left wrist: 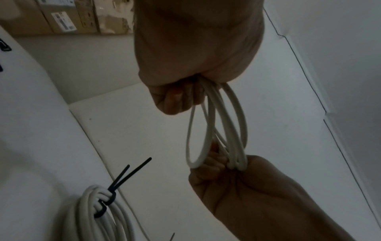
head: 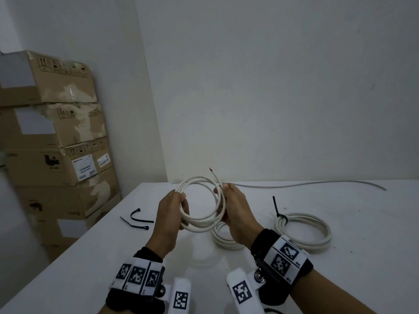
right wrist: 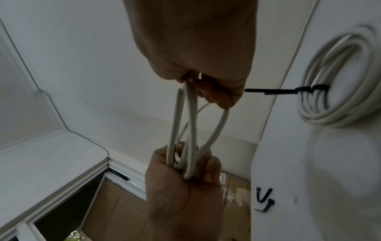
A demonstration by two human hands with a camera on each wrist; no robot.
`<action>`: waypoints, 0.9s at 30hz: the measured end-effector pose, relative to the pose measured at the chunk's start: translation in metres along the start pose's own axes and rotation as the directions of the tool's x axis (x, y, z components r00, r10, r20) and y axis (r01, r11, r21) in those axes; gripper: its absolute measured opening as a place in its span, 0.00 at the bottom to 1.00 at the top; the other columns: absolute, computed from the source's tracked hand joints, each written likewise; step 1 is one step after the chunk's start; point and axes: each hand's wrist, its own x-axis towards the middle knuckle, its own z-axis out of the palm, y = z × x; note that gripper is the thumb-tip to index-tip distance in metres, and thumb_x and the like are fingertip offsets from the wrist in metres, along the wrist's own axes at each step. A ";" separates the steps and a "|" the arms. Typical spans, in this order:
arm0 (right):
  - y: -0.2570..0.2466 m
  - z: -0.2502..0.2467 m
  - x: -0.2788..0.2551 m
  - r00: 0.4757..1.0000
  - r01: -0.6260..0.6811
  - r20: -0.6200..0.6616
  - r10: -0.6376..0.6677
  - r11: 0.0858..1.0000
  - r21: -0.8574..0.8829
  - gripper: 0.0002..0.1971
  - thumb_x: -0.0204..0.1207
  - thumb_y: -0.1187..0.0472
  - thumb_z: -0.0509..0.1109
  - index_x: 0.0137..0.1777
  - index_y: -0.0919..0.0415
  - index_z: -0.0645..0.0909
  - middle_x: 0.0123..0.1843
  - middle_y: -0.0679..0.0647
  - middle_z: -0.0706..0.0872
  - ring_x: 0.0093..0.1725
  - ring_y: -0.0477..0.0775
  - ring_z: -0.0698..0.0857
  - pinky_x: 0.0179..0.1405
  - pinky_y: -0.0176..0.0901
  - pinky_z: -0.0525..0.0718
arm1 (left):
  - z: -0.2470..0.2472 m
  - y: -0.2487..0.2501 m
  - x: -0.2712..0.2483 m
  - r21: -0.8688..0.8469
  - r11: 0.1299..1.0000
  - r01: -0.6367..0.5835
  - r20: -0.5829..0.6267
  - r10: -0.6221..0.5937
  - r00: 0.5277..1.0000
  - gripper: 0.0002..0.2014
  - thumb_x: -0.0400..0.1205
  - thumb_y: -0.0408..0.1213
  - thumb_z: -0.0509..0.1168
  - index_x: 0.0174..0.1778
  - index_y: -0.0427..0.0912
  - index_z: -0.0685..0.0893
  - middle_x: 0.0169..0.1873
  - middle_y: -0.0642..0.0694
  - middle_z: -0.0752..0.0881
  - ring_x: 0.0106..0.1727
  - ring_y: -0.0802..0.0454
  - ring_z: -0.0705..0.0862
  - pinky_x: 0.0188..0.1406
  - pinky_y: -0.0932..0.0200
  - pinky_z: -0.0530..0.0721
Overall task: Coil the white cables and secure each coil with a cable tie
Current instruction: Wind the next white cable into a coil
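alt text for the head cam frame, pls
Two hands, left hand and right hand, hold a loose white cable coil upright above a white table, gripping opposite sides. A tied coil with a black cable tie lies to the right; two spare cable ties lie to the left, near stacked cardboard boxes.

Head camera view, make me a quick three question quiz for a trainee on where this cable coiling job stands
1. True or false: the coil held in the air already has a cable tie on it.
2. Multiple choice: the loose black cable ties lie A) to the left of the left hand, B) inside the tied coil, C) on the cardboard boxes.
3. Fill in: the right hand grips the coil on its ____ side.

Key
1. False: it is bare, and both hands grip it above the table.
2. A
3. right
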 end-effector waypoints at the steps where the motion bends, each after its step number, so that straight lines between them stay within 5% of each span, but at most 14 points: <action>1: -0.001 0.002 0.000 1.000 -0.025 -0.016 0.025 1.000 -0.004 0.13 0.84 0.62 0.52 0.41 0.60 0.74 0.28 0.53 0.71 0.25 0.49 0.69 0.25 0.40 0.69 | 0.000 -0.002 -0.001 -0.011 1.000 -0.025 0.013 0.025 1.000 0.12 0.78 0.30 0.55 0.26 0.40 0.70 0.20 0.45 0.71 0.21 0.50 0.67 0.22 0.59 0.64; 6: 0.006 0.010 0.005 0.992 -0.018 -0.122 0.012 0.999 -0.047 0.13 0.83 0.60 0.52 0.37 0.56 0.70 0.37 0.52 0.74 0.40 0.53 0.73 0.38 0.45 0.70 | -0.002 -0.003 -0.003 -0.131 0.982 -0.135 0.062 0.144 0.988 0.13 0.70 0.35 0.57 0.19 0.51 0.70 0.18 0.49 0.67 0.20 0.53 0.62 0.22 0.59 0.59; 11: 0.004 0.009 0.000 0.961 -0.275 0.126 0.248 0.910 0.310 0.18 0.87 0.47 0.49 0.55 0.60 0.73 0.52 0.65 0.85 0.44 0.64 0.87 0.46 0.58 0.86 | -0.005 0.000 -0.004 -0.014 0.979 -0.205 0.049 0.206 0.977 0.14 0.77 0.28 0.55 0.25 0.44 0.70 0.20 0.49 0.68 0.22 0.53 0.63 0.23 0.57 0.62; 14: 0.009 0.013 0.004 0.994 -0.103 0.042 0.097 0.973 0.207 0.19 0.87 0.46 0.49 0.59 0.61 0.71 0.42 0.58 0.81 0.31 0.53 0.82 0.32 0.45 0.81 | -0.007 0.000 -0.004 0.202 0.947 -0.249 -0.007 0.256 0.967 0.11 0.81 0.27 0.55 0.32 0.40 0.69 0.25 0.49 0.69 0.26 0.54 0.66 0.28 0.56 0.66; 17: 0.009 0.016 0.005 0.999 0.035 0.021 -0.038 0.991 0.125 0.11 0.88 0.52 0.51 0.56 0.54 0.73 0.32 0.53 0.72 0.23 0.47 0.72 0.26 0.42 0.75 | -0.008 -0.002 -0.002 0.243 0.938 -0.248 -0.020 0.260 0.965 0.10 0.83 0.30 0.57 0.35 0.41 0.70 0.28 0.46 0.69 0.29 0.52 0.67 0.31 0.54 0.67; 21: 0.006 0.016 0.002 1.000 0.015 0.024 -0.017 0.994 0.106 0.16 0.88 0.55 0.50 0.52 0.61 0.77 0.25 0.50 0.67 0.19 0.47 0.67 0.21 0.38 0.70 | -0.006 -0.005 -0.003 0.175 0.965 -0.194 -0.040 0.204 0.978 0.06 0.83 0.33 0.61 0.40 0.41 0.74 0.29 0.44 0.72 0.29 0.51 0.69 0.28 0.57 0.68; 24: 0.009 0.015 -0.002 1.000 0.015 0.013 -0.016 0.996 0.083 0.21 0.86 0.45 0.53 0.44 0.62 0.74 0.20 0.47 0.64 0.18 0.45 0.64 0.21 0.38 0.67 | -0.005 -0.005 -0.002 0.149 0.975 -0.164 -0.043 0.172 0.984 0.04 0.81 0.33 0.65 0.47 0.43 0.75 0.31 0.42 0.74 0.31 0.49 0.71 0.28 0.55 0.70; 27: 0.012 0.012 -0.003 0.997 0.066 0.040 -0.067 0.998 0.022 0.18 0.84 0.45 0.59 0.40 0.60 0.70 0.21 0.46 0.66 0.18 0.45 0.65 0.20 0.38 0.70 | -0.006 -0.004 0.001 0.156 0.977 -0.148 -0.018 0.153 0.988 0.08 0.79 0.32 0.68 0.47 0.44 0.74 0.32 0.42 0.74 0.32 0.48 0.71 0.28 0.54 0.72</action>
